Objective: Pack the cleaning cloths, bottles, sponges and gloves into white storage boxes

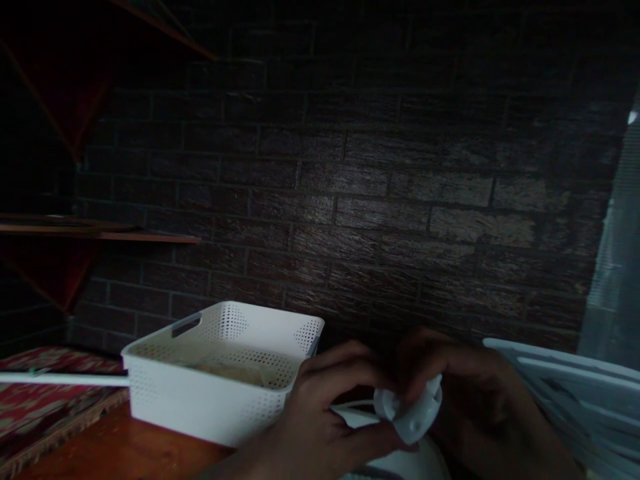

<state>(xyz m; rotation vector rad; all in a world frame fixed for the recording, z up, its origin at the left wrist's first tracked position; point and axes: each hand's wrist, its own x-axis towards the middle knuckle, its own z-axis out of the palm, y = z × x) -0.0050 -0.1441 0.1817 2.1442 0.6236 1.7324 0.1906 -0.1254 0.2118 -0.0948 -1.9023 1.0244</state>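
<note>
Between my two hands is a small white plastic piece (pixel 415 417) with a rounded edge and small round marks; a plug is possible, but its kind is not clear in the dim light. My left hand (pixel 320 413) pinches it from the left with the thumb below. From the right, my right hand (pixel 465 387) grips its upper side, its fingertips partly in shadow. A thin white strand, perhaps a cord, runs left from the piece behind my left hand. Directly beneath, a larger smooth white rounded object (pixel 423 463) is mostly covered by my hands.
A white perforated basket (pixel 185 400) with a pale item inside stands on the brown wooden surface (pixel 165 450). Left of it lie a red patterned fringed cloth (pixel 60 407) and a white rod (pixel 65 379). A pale slatted rack or tray (pixel 590 393) sits right. Shelves (pixel 125 235) jut from the brick wall (pixel 340 167).
</note>
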